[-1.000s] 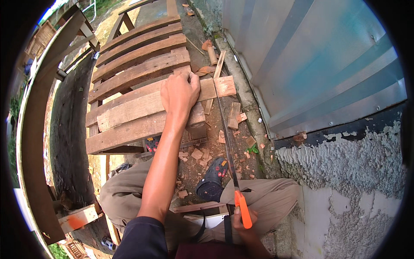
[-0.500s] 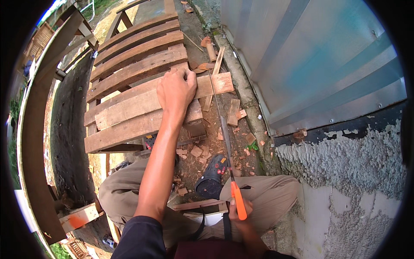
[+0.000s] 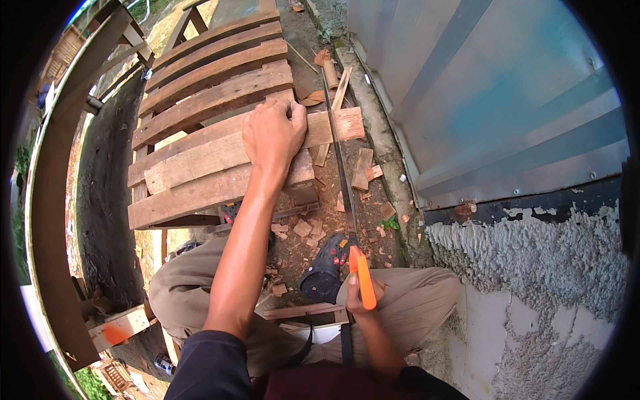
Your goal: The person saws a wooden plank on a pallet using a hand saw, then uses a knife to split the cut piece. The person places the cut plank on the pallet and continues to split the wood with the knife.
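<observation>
My left hand [image 3: 275, 135] presses down on a loose wooden board [image 3: 200, 160], its fingers curled over the far edge. The board lies across a slatted wooden bench or pallet [image 3: 223, 85], and its right end juts past the slats. My right hand [image 3: 365, 297] grips the orange handle of a handsaw [image 3: 343, 170]. The long blade points away from me and crosses the overhanging part of the board, right of my left hand. Whether its teeth sit in a cut is too small to tell.
Wood offcuts [image 3: 303, 228] and chips litter the ground by my dark clog [image 3: 325, 270]. A corrugated metal sheet [image 3: 493, 87] and a rough concrete wall [image 3: 527, 260] stand on the right. A long wooden frame [image 3: 50, 220] runs along the left.
My right hand has pushed the saw forward, away from me, so more of the blade reaches beyond the board. My left hand stays on the board.
</observation>
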The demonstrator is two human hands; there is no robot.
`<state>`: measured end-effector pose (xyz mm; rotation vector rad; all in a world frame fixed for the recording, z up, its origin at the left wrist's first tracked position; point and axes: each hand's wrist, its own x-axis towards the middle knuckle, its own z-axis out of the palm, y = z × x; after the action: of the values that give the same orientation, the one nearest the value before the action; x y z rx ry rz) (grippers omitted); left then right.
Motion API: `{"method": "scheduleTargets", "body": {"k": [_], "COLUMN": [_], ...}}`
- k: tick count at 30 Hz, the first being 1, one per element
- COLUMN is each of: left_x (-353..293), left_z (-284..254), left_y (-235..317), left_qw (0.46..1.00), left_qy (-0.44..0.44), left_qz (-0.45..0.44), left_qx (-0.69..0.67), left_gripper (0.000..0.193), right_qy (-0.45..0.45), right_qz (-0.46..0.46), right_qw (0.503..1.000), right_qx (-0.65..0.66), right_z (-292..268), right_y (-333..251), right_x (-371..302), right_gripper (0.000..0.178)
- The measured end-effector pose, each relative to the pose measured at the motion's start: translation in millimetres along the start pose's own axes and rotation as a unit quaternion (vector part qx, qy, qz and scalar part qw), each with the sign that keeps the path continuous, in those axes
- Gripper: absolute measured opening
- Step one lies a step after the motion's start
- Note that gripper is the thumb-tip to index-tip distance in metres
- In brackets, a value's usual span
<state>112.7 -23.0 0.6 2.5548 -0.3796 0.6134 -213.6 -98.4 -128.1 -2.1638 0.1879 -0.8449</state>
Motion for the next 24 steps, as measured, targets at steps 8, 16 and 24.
{"method": "scheduleTargets", "body": {"k": [8,16,24], "left_x": [-0.2,2.0,2.0], "left_z": [8.1,9.8,8.5], "left_y": [-0.9,-3.0,-4.3], "left_qw": [0.999,0.998,0.998], "left_qy": [0.025,0.058,0.058], "left_qz": [0.024,0.03,0.034], "left_qx": [0.014,0.024,0.021], "left_gripper": [0.027,0.029,0.028], "right_qy": [-0.01,0.019,0.038], "right_qz": [0.067,0.034,0.064], "right_qw": [0.994,0.996,0.989], "right_qx": [0.084,0.085,0.127], "right_z": [6.5,15.9,1.8], "right_y": [10.4,-2.2,-5.9], "right_x": [51.6,53.2,32.7], "right_gripper": [0.016,0.01,0.029]}}
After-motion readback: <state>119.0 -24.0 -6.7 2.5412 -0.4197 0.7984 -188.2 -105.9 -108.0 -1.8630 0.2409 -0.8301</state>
